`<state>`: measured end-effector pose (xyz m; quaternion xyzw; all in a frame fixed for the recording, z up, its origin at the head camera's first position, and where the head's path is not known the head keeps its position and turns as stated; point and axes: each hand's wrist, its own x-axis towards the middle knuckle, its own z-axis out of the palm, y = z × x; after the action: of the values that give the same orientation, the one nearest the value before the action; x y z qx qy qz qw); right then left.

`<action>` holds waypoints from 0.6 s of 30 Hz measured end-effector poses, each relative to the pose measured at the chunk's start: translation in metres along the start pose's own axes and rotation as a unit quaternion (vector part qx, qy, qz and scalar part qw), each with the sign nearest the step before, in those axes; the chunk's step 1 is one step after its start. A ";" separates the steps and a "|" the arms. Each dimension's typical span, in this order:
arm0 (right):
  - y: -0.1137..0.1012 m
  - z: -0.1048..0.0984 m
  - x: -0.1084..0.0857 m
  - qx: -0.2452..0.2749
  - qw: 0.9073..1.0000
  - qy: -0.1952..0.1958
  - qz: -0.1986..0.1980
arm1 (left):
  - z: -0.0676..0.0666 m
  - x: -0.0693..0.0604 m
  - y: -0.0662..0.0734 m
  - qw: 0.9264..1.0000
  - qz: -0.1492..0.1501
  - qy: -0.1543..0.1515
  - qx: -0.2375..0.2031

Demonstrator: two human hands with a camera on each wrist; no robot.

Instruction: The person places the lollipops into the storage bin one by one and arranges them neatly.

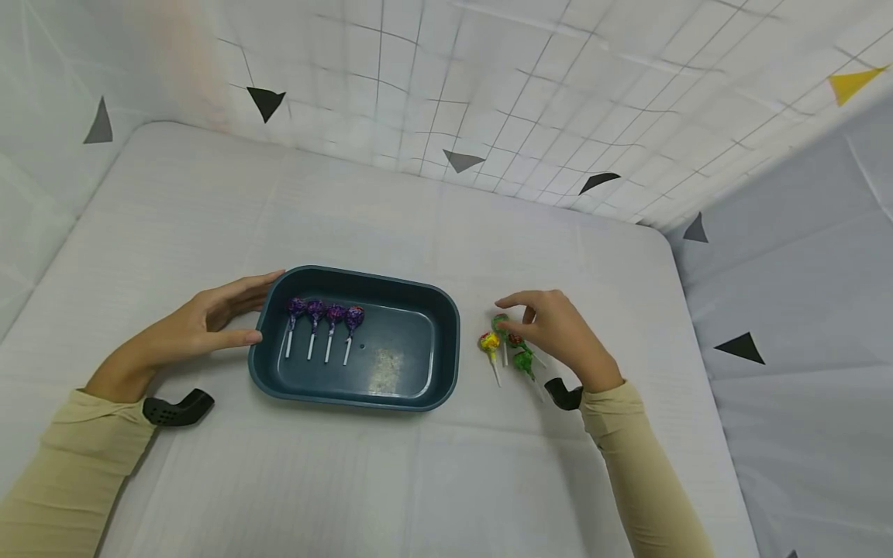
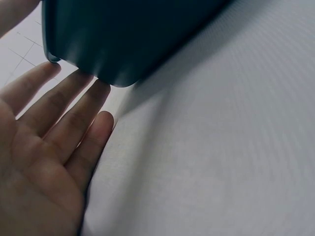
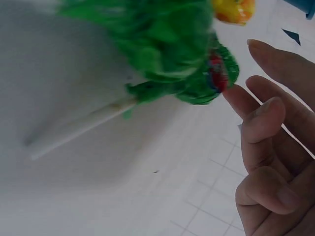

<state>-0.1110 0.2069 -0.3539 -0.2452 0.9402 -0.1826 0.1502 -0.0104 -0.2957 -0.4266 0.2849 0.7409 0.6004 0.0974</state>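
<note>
A dark teal tray [image 1: 363, 401] holds several purple-wrapped lollipops [image 1: 335, 314] standing in a row at its left side, sticks toward the person. My left hand [image 1: 202, 322] touches the tray's left end; in the left wrist view the fingertips of the left hand [image 2: 59, 123] meet the tray wall [image 2: 123, 39], fingers nearly straight. My right hand [image 1: 558, 329] hovers over a small group of lollipops: a yellow one [image 1: 490, 341] and several green ones [image 1: 523, 361]. In the right wrist view the right hand [image 3: 280, 142] has parted, bent fingers beside a green-and-red lollipop [image 3: 216, 76]; contact is unclear.
The tray and the loose lollipops lie on a white-covered table [image 1: 446, 480]. White sheeting [image 1: 418, 85] with grid lines and dark triangles rises behind it, and grey sheeting [image 1: 802, 271] hangs at the right. A black device [image 1: 178, 408] is on the left wrist.
</note>
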 end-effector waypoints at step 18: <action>0.014 0.011 -0.001 0.007 1.000 -0.011 0.024 | 0.000 0.000 0.000 1.000 0.008 -0.004 -0.012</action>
<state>-0.1116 0.2157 -0.3692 -0.2235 0.9429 -0.1826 0.1661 -0.0100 -0.2955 -0.4268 0.2919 0.7311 0.6087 0.0987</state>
